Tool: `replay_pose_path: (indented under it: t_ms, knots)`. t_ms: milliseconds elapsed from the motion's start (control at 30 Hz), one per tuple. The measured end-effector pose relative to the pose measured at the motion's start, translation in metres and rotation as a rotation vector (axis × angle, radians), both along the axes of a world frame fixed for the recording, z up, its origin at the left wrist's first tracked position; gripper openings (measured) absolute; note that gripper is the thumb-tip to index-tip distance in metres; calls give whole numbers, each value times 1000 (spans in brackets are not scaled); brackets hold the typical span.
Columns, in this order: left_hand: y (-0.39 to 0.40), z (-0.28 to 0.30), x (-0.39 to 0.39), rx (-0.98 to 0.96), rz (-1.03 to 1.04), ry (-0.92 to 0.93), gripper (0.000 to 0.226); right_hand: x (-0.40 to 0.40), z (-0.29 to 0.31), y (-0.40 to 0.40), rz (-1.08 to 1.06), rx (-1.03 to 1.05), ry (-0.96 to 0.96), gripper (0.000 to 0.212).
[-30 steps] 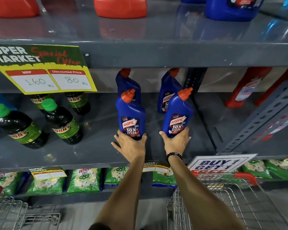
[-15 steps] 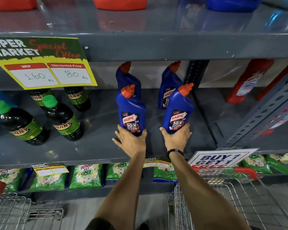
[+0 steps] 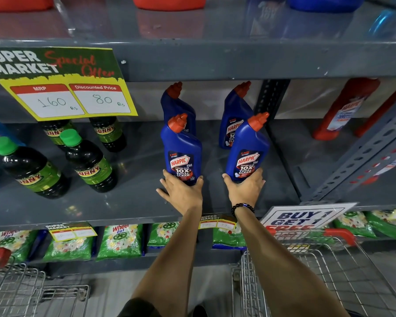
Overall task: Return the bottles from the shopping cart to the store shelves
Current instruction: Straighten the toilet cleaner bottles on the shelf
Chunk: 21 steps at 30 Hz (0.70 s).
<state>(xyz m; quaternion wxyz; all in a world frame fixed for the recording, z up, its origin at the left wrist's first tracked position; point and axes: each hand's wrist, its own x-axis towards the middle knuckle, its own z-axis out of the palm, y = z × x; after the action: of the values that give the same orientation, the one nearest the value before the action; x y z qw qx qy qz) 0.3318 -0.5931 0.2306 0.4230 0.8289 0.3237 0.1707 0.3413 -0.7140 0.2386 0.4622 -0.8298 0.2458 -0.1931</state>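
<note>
While both arms reach up over the shopping cart, each hand has a blue Harpic bottle by its base on the grey middle shelf. Left hand has fingers wrapped round the left bottle, pinky splayed out to the side. Right hand, w/ a bead bracelet, cups the right bottle, which tilts a bit. Two more Harpics stand right behind, green-cap Sunny bottles off to the left.

Four blue Harpic bottles; four green-capped Sunny bottles; two carts.
</note>
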Motion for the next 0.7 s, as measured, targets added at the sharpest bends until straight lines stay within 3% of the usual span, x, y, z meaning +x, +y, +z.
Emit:
replay_pose_path:
  t_ms: [700]
  knots:
    - [1, 0, 1, 7, 12, -22, 103, -1, -1, 0, 6, -11, 14, 103]
